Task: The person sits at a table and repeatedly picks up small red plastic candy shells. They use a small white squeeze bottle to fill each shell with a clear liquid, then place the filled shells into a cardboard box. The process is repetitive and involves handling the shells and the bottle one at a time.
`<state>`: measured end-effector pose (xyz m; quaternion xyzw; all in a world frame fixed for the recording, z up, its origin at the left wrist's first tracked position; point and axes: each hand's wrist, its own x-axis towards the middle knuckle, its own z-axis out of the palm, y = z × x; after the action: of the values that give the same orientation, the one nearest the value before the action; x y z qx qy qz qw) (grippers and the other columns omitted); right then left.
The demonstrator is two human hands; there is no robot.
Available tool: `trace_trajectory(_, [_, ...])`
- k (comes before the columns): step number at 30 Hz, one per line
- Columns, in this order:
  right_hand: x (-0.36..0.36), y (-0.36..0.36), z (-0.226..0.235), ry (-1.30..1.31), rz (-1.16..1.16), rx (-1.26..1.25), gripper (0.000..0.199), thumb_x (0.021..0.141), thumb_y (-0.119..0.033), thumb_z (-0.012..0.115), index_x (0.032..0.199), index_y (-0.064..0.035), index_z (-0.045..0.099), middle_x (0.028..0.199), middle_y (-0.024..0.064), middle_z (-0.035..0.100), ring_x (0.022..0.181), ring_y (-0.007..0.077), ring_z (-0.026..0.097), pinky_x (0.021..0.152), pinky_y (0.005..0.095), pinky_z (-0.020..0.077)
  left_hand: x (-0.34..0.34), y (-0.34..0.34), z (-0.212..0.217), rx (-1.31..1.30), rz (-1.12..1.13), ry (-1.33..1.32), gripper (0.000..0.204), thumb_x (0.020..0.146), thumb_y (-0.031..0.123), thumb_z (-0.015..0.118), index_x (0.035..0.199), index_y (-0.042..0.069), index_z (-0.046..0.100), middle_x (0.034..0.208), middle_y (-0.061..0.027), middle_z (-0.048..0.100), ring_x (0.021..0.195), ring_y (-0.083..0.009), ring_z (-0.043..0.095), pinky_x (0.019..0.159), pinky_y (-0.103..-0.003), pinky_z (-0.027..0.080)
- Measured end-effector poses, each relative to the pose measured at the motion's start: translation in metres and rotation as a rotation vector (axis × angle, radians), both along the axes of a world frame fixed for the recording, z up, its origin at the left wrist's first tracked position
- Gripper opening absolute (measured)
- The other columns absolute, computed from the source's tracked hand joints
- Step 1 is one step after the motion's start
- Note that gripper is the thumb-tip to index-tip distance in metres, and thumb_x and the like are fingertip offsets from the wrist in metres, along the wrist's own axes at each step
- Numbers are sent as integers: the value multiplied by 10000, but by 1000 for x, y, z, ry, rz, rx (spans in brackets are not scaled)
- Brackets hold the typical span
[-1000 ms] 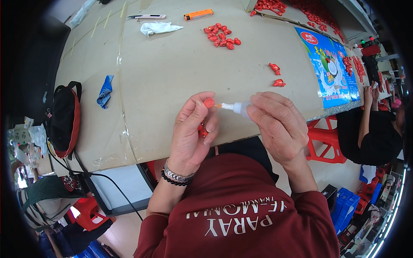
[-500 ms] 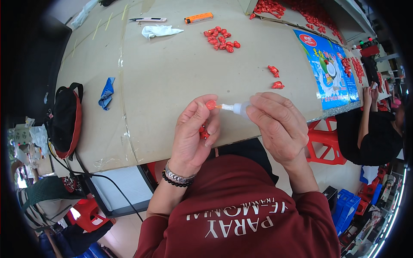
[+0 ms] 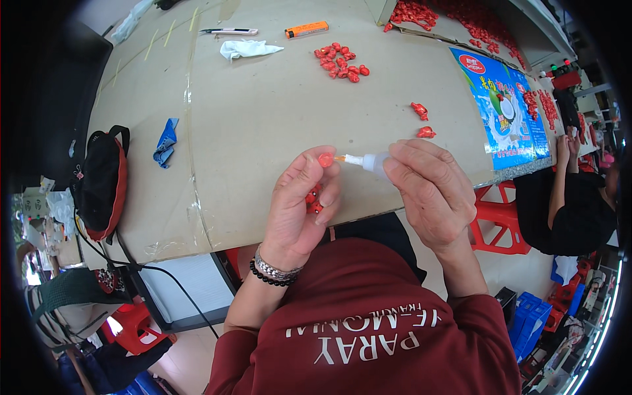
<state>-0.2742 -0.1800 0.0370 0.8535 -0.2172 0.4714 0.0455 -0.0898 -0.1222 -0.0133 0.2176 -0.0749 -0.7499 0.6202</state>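
Note:
Between the thumb and forefinger of my left hand [image 3: 294,197] is a small red piece [image 3: 326,160], glossy and rounded. More red pieces [image 3: 314,199] are tucked in that palm under the curled fingers. My right hand [image 3: 433,194] is closed around a small translucent squeeze bottle [image 3: 376,164], tilted on its side with its white neck and thin amber nozzle [image 3: 340,158] pointing left. The nozzle's end is at the held red piece; whether it touches, I cannot tell. Two loose red pieces [image 3: 426,132] lie on the table beyond my right hand.
A cluster of red pieces [image 3: 341,62] lies farther back on the table [image 3: 250,118]. Near it are an orange box [image 3: 307,29], a crumpled white tissue [image 3: 249,49] and a utility knife [image 3: 229,31]. A black-red pouch [image 3: 102,184] sits left; a person [image 3: 559,204] sits right.
My right hand and the bottle have shifted slightly right, with the nozzle a touch higher against the red piece. The whole view has moved a little. Both grips are the same.

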Motion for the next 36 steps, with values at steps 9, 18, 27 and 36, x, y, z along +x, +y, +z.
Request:
trace_trajectory(9, [-1, -2, 0, 6, -11, -10, 275, 571, -30, 661, 841, 23, 657, 854, 114, 642, 776, 297, 663, 631, 349, 550, 0, 0, 1, -6, 4, -3, 258, 959, 181, 548, 1162, 22, 552, 926, -72, 618, 610, -100, 456, 392, -193, 366])
trace_trajectory(18, [-2, 1, 5, 35, -39, -46, 313, 553, -39, 659, 860, 23, 656, 860, 120, 641, 776, 293, 663, 639, 341, 552, 0, -1, 0, -78, 19, -11, 219, 947, 170, 574, 1127, 48, 550, 959, -71, 598, 608, -98, 453, 387, -191, 359])
trace_trajectory(27, [-2, 1, 8, 53, -46, -48, 327, 551, -38, 661, 871, 25, 660, 860, 125, 643, 782, 294, 666, 647, 339, 554, 0, -1, 3, -26, 22, -29, 264, 943, 165, 579, 1166, 28, 544, 986, -76, 627, 605, -98, 450, 393, -195, 352])
trace_trajectory(36, [-1, 4, 7, 83, -65, -41, 324, 555, -36, 662, 875, 17, 665, 873, 118, 645, 791, 290, 668, 654, 337, 553, 0, -1, 1, -47, 23, -15, 217, 936, 142, 586, 1124, 41, 548, 979, -72, 632, 597, -94, 449, 390, -189, 346])
